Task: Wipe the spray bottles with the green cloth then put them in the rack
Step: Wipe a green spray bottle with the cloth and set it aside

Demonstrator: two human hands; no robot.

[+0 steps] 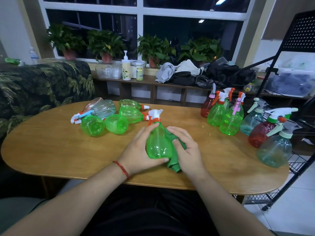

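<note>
**Green bottle gripped between both hands at a wooden table**

Oval wooden table (51, 150). Dark window (187, 28) behind it with potted plants (105, 43) on the sill, leaf-print sofa (42, 82) to the left, black wire rack (296, 164) at the table's right end. Lying bottles (109, 120) are piled far left on the table, upright bottles (238, 120) are grouped at the right by the rack. Green spray bottle (158, 145) is mid-table, nozzle pointing away. Left hand (138, 150) is curled round its left side. Right hand (187, 149) grips the green cloth (173, 165) against the bottle's right side. Hands are close, with the bottle between them.
</note>
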